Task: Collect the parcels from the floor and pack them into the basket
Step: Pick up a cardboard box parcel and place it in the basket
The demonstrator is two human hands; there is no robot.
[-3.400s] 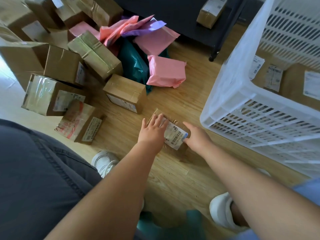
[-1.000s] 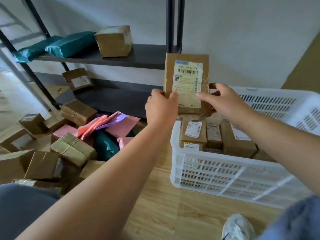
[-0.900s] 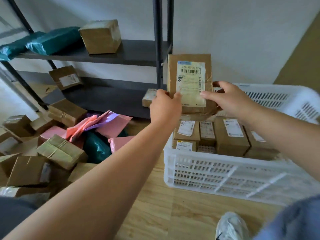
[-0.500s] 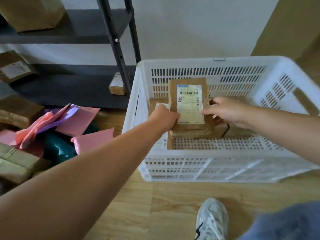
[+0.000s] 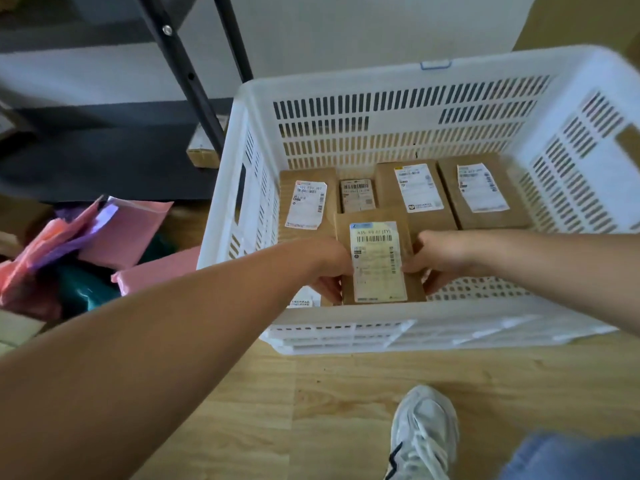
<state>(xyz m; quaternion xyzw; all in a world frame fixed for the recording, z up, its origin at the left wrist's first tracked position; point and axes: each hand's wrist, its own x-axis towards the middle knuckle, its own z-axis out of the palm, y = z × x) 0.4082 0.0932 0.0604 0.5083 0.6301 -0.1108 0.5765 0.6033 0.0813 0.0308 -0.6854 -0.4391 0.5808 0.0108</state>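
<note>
A small brown cardboard parcel [image 5: 378, 261] with a white barcode label lies low inside the white slotted plastic basket [image 5: 398, 327], near its front wall. My left hand [image 5: 329, 268] grips the parcel's left edge and my right hand [image 5: 440, 258] grips its right edge, fingers curled under it. Several other labelled brown boxes [image 5: 415, 192] lie flat on the basket floor behind it. Whether the held parcel rests on the basket floor is hidden by the front wall.
Pink, purple and teal mailer bags [image 5: 86, 244] lie heaped on the wooden floor to the left. A black metal shelf post [image 5: 187, 74] stands behind the basket's left corner, with a small box [image 5: 202, 148] on the low shelf. My white shoe [image 5: 420, 434] is in front.
The parcel came off the floor in both hands, was held up in front of the shelf, then came down into the basket's front part. The view has tilted down over the basket.
</note>
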